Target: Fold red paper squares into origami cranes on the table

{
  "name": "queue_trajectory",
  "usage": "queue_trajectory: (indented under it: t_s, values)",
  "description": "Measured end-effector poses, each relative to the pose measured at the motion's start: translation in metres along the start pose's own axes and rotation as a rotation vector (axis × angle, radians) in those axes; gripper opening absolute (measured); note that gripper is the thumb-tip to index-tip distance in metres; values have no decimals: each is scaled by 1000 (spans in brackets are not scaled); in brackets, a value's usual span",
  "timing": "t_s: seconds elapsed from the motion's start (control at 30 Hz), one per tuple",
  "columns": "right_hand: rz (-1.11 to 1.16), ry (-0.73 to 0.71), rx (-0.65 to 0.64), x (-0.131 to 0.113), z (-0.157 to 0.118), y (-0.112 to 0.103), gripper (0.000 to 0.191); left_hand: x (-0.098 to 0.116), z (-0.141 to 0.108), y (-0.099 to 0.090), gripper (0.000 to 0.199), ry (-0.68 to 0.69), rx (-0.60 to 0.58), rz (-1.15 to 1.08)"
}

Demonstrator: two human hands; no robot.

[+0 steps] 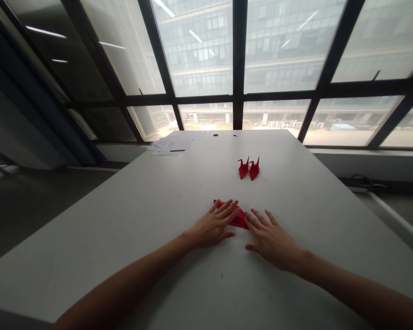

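Observation:
A folded piece of red paper [240, 221] lies flat on the white table [179, 192]. Across its left part rests my left hand [215, 225], fingers spread and palm down, covering some of the paper. My right hand [270, 236] is also spread, its fingertips touching the paper's right end. Beyond the hands, two red paper cranes [243, 169] stand side by side, the right crane [254, 170] close against the left one.
Loose white papers [172, 143] with a dark pen [177, 150] on them lie at the table's far left. Two small dark spots, perhaps holes, are near the far edge. Large framed windows rise behind, with a blue curtain [55, 105] at the left.

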State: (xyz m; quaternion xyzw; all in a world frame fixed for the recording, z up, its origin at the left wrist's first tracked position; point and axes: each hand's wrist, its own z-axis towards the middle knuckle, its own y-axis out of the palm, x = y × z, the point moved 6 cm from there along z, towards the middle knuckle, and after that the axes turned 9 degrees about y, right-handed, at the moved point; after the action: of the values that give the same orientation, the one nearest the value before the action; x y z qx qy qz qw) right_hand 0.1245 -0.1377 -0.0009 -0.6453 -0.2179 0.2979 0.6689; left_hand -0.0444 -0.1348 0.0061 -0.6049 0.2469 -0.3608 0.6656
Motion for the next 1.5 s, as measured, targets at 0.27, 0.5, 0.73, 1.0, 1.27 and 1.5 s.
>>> queue_trajectory:
  t_s: [0.27,0.5,0.73,1.0,1.27,1.5]
  values:
    - [-75,-57,24,-3,1,1,72,-29,-11,5,68,-155,-19,125]
    - [-19,-69,53,-6,0,5,75,0,2,-4,70,-44,39,91]
    - [195,-78,-225,16,0,-3,75,10,3,7,66,22,-70,-63]
    - [204,-2,-212,16,9,-3,74,12,4,3,67,39,-45,-66]
    - [129,-28,-119,14,-29,2,70,8,3,9,66,25,-34,-56]
    - [158,25,4,1,-10,-6,69,10,3,5,63,48,-25,-58]
